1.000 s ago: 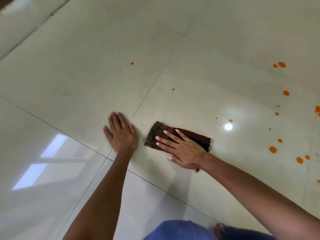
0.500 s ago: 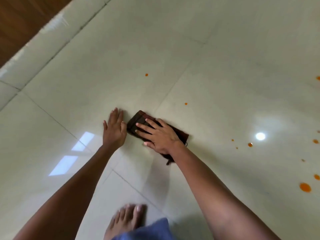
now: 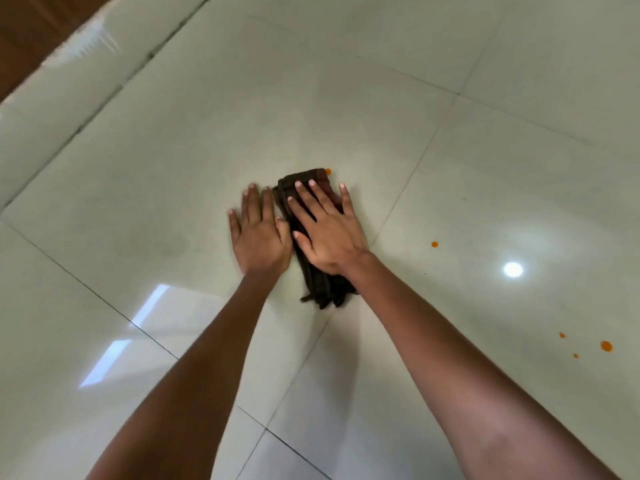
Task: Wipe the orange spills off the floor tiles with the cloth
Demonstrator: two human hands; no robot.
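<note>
On the glossy floor tiles [image 3: 173, 161], head view: the right hand [image 3: 329, 233] presses the folded dark cloth [image 3: 317, 282] flat, fingers straight; the left hand [image 3: 259, 237] lies flat just beside it, holding nothing. An orange drop [image 3: 328, 171] touches the cloth's far edge. Risk: light pressure may smear it; the drops at right [image 3: 606, 346] may get missed. No containers visible.

Folded dark cloth [image 3: 320, 285] lies on pale tiles [image 3: 173, 150], orange spot [image 3: 328, 171] at its far corner.

An indoor room, likely a home: glossy pale floor tiles [image 3: 180, 143], brown wood [image 3: 31, 32] at one edge.
</note>
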